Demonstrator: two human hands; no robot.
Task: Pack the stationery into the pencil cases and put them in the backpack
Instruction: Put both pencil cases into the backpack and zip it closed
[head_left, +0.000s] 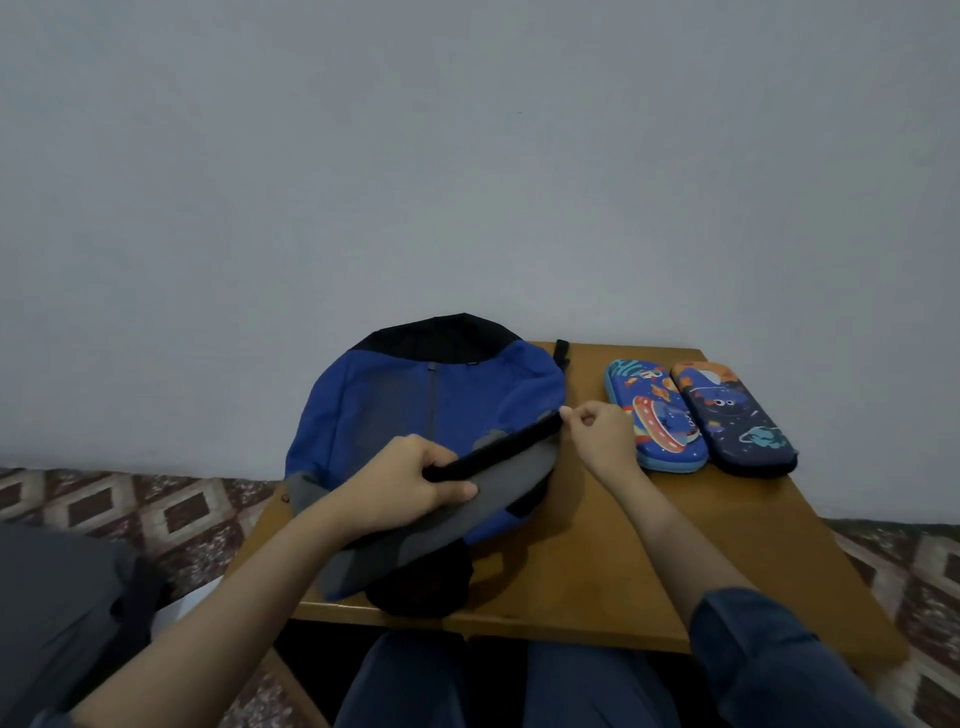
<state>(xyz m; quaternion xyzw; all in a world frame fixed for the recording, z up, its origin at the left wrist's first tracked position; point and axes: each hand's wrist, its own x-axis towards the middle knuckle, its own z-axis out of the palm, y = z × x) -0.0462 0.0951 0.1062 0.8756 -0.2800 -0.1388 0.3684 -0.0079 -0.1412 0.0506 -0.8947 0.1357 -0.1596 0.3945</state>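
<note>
Now the left hand (410, 488) grips the near dark edge of the backpack (415, 395), and the right hand (597, 431) pinches what seems the zip pull (565, 411), likely unzipping. Next, the blue pencil case (657, 415) and dark pencil case (732, 415), closed at right, go inside.

Backpack (415, 415) lies left of two pencil cases (698, 415) on table (597, 571).

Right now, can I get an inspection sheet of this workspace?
Surface: wooden table.
Job's things: blue backpack lying flat; light blue pencil case and dark blue pencil case closed, side by side, right of it.
Clutter: nothing seen.
Hands: left hand grips the backpack's black edge; right hand pinches that edge's far end.
Cables: nothing seen.
Surroundings: grey wall, patterned floor tiles, grey fabric item at left.
</note>
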